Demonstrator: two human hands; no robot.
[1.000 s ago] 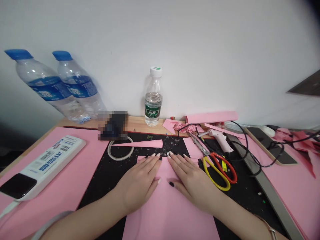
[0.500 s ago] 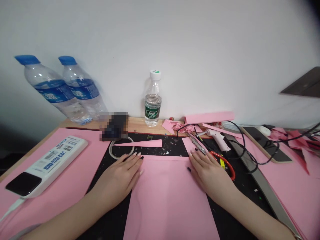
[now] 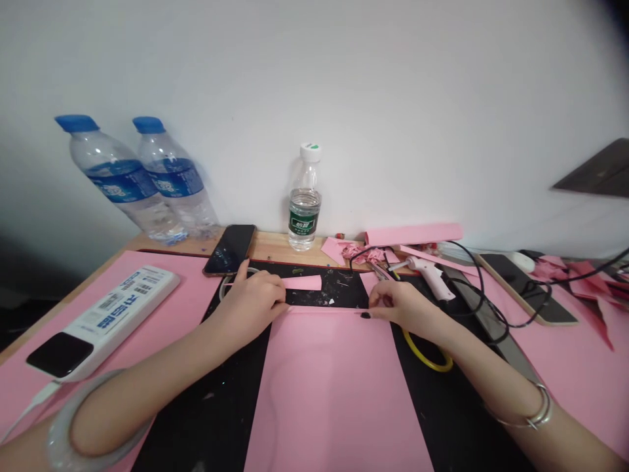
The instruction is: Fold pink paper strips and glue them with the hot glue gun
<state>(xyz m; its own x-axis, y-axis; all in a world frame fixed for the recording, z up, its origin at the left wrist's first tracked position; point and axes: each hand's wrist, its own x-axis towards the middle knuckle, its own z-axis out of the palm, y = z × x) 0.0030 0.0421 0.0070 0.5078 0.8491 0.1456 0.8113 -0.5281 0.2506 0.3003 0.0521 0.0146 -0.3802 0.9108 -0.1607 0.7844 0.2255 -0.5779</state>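
A long sheet of pink paper [image 3: 334,387] lies on the black cutting mat [image 3: 196,406] in front of me, with a narrow fold along its far edge. My left hand [image 3: 258,295] is closed at the far left corner, its thumb and fingers pinching the folded edge. At the far right corner my right hand [image 3: 405,307] pinches the same edge, with a dark nail showing on the paper. Behind my left hand lies a tapered pink paper strip [image 3: 304,282], partly covered. A yellow looped handle [image 3: 428,359] shows beneath my right wrist; the rest of that tool is mostly hidden.
A water bottle [image 3: 303,219] and two larger bottles [image 3: 122,180] stand by the wall. A dark phone [image 3: 230,249] lies behind my left hand. On the left is a white power bank [image 3: 105,321]; on the right, a pink glue gun [image 3: 432,278] with black cables and another phone [image 3: 525,288].
Both hands lay flat on the paper's far edge before; now their fingers are curled and pinching its corners. The view has shifted slightly, moving the bottles a little right and down.
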